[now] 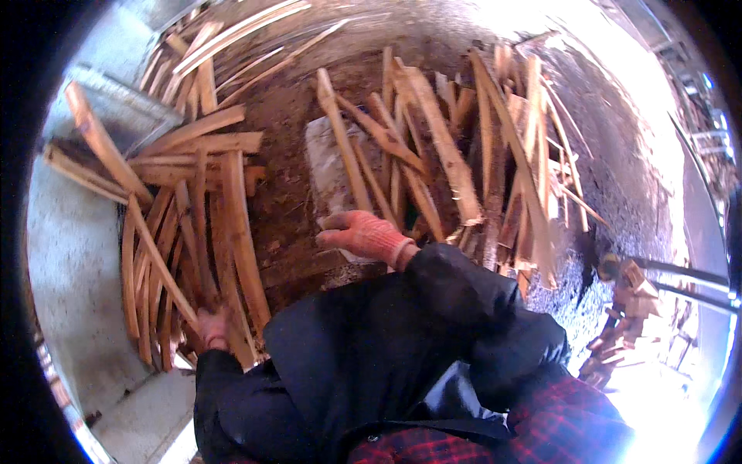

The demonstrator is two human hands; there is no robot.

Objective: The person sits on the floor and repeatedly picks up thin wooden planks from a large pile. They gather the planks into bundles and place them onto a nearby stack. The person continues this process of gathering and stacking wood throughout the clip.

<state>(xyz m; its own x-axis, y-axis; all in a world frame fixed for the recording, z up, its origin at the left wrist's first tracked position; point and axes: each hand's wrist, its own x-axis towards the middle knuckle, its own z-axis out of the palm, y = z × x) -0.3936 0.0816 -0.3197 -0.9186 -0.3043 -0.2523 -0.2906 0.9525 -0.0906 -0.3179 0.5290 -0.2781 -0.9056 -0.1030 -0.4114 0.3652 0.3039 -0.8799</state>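
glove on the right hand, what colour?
Orange-red knit glove on the right hand, resting on a pale block. Head view, the only one, shows it clearly.

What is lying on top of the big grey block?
Long wood strips lean across the grey block, and the right hand in an orange glove rests on its near end. The ground under the block is hidden.

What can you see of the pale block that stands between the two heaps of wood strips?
The pale block is a whitish-grey, rough-faced slab that looks like stone or concrete. It lies on the dark earth floor between the wood strips at its left and those at its right. One long strip leans across its right side. The right hand, in an orange-red glove, rests on its near end, hiding that edge.
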